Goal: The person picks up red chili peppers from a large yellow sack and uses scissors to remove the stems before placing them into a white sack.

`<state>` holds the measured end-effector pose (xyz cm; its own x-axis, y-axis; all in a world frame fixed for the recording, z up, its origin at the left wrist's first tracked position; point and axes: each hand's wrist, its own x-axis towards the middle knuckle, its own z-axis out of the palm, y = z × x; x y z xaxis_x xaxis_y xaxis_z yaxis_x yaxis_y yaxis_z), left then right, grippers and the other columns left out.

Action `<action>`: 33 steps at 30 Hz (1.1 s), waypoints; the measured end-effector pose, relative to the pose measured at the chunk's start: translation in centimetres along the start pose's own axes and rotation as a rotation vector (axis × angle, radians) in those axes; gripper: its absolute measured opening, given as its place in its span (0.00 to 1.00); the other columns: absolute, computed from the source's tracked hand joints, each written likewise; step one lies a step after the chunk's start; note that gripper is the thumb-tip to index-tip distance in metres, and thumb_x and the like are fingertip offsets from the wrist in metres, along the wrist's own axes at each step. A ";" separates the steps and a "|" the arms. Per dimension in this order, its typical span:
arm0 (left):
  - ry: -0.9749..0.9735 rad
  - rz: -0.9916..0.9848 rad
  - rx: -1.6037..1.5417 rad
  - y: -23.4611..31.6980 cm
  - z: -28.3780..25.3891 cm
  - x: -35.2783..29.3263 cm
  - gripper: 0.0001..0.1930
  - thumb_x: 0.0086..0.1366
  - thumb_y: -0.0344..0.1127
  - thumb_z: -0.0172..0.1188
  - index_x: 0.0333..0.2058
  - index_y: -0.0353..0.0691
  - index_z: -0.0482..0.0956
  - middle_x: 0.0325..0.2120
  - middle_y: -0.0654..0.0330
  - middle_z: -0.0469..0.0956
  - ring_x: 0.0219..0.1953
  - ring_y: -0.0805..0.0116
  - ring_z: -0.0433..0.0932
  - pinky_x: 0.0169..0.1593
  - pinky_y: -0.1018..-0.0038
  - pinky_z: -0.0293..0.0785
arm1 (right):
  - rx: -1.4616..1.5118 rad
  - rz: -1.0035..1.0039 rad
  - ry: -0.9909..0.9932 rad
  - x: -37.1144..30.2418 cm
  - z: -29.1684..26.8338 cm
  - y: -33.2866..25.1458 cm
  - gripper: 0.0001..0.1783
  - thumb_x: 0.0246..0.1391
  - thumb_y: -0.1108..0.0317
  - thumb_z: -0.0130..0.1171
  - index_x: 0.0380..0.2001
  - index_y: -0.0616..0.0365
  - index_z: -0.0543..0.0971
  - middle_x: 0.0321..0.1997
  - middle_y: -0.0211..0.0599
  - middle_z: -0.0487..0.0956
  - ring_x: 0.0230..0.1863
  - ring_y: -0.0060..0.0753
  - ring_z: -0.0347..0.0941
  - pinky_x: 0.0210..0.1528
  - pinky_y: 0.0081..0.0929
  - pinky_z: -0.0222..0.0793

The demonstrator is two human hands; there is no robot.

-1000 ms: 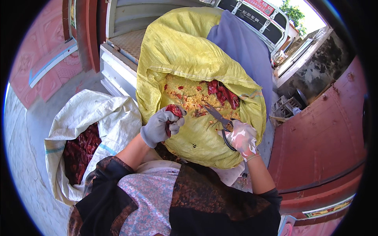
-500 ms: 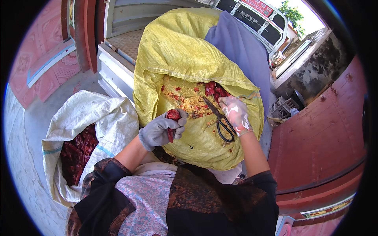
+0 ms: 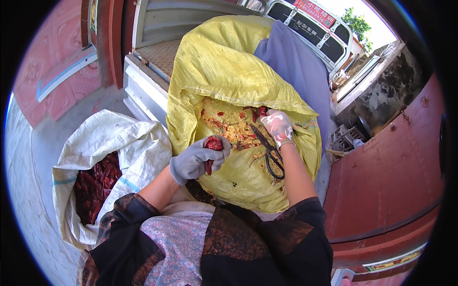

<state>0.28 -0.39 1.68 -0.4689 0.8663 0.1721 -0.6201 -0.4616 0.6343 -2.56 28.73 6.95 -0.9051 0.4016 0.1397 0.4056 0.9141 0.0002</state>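
Note:
My left hand, in a grey glove, is closed around a dried red chilli above the front of the yellow woven sack. Inside the sack's fold my right hand, in a pink-and-white patterned glove, has its fingers curled on dried red chillies; its fingertips are partly hidden. Beside the right wrist lie scissors with black handles, blades pointing up and left. Pale yellow seeds and red chilli scraps are spread over the sack around them.
At the left stands a white woven sack holding many dried red chillies. Behind the yellow sack are a purple-grey cloth and a small truck's cargo bed. A red metal door stands at the right.
My right hand has moved slightly up and left, covering more of the chillies in the sack's fold. The left hand still holds its chilli. The view has shifted a little.

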 end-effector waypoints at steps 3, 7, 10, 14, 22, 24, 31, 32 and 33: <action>0.008 0.041 0.094 0.1 -0.1 0.2 0.10 0.56 0.26 0.56 0.38 0.37 0.71 0.29 0.62 0.70 0.24 0.76 0.68 0.28 0.78 0.65 | 0.218 -0.371 0.013 -0.8 -2.1 1.8 0.11 0.51 0.62 0.54 0.29 0.56 0.81 0.31 0.35 0.81 0.31 0.30 0.76 0.33 0.26 0.70; 0.014 0.132 0.173 0.0 -0.9 0.3 0.10 0.58 0.27 0.55 0.39 0.37 0.71 0.35 0.57 0.74 0.29 0.73 0.73 0.33 0.78 0.70 | 0.918 0.062 -0.246 -3.7 -5.0 1.6 0.10 0.49 0.63 0.58 0.27 0.60 0.80 0.19 0.29 0.76 0.19 0.17 0.66 0.21 0.18 0.59; 0.083 0.242 0.314 0.7 -0.3 0.6 0.10 0.59 0.28 0.54 0.40 0.37 0.71 0.39 0.55 0.75 0.36 0.71 0.75 0.38 0.78 0.71 | 1.052 0.025 -0.362 -5.8 -5.8 1.3 0.10 0.48 0.63 0.59 0.25 0.59 0.80 0.17 0.26 0.73 0.17 0.13 0.61 0.17 0.14 0.51; 0.078 0.432 0.658 0.9 0.7 0.9 0.15 0.61 0.27 0.51 0.48 0.35 0.68 0.49 0.56 0.71 0.51 0.70 0.69 0.55 0.75 0.63 | 0.949 -0.160 -0.581 -8.3 -6.7 -0.7 0.10 0.48 0.64 0.59 0.24 0.59 0.80 0.18 0.26 0.73 0.18 0.14 0.63 0.20 0.15 0.55; -0.063 0.159 0.690 -0.1 1.4 1.2 0.24 0.61 0.29 0.54 0.55 0.34 0.61 0.51 0.60 0.68 0.54 0.73 0.65 0.58 0.76 0.58 | 0.987 -0.240 -0.744 -10.4 -6.8 -4.1 0.12 0.50 0.63 0.56 0.31 0.61 0.80 0.26 0.33 0.79 0.21 0.16 0.69 0.21 0.14 0.60; 0.005 0.148 0.625 -0.1 1.4 1.0 0.24 0.61 0.32 0.56 0.55 0.36 0.62 0.42 0.64 0.72 0.43 0.77 0.70 0.47 0.81 0.66 | 1.064 -0.134 -0.726 -11.1 -6.3 -4.9 0.13 0.49 0.58 0.59 0.27 0.59 0.80 0.20 0.30 0.77 0.21 0.16 0.67 0.22 0.14 0.59; 0.088 -0.035 0.600 0.1 0.7 0.4 0.17 0.61 0.35 0.56 0.48 0.40 0.69 0.28 0.69 0.72 0.29 0.82 0.68 0.32 0.84 0.64 | 0.896 -0.543 0.068 -14.6 -3.8 -6.5 0.14 0.45 0.74 0.61 0.39 0.59 0.78 0.30 0.35 0.77 0.30 0.25 0.73 0.34 0.21 0.68; 0.101 -0.078 0.664 0.6 1.3 0.2 0.16 0.60 0.34 0.57 0.46 0.40 0.70 0.28 0.71 0.72 0.29 0.84 0.67 0.32 0.85 0.64 | 0.760 -0.623 0.108 -14.9 -4.3 -6.7 0.15 0.44 0.76 0.61 0.39 0.58 0.79 0.31 0.35 0.77 0.31 0.24 0.72 0.34 0.21 0.67; 0.113 -0.121 0.728 0.8 1.6 0.2 0.14 0.59 0.32 0.58 0.45 0.41 0.71 0.28 0.74 0.71 0.29 0.86 0.66 0.33 0.85 0.64 | 0.795 -0.623 0.110 -14.8 -4.1 -6.9 0.18 0.41 0.75 0.62 0.41 0.53 0.79 0.30 0.36 0.77 0.31 0.29 0.73 0.33 0.24 0.67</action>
<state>0.72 -0.31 3.43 -0.5100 0.8600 0.0162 -0.1165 -0.0877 0.9893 8.61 16.24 8.98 -0.8934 -0.1299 0.4300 -0.3731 0.7478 -0.5492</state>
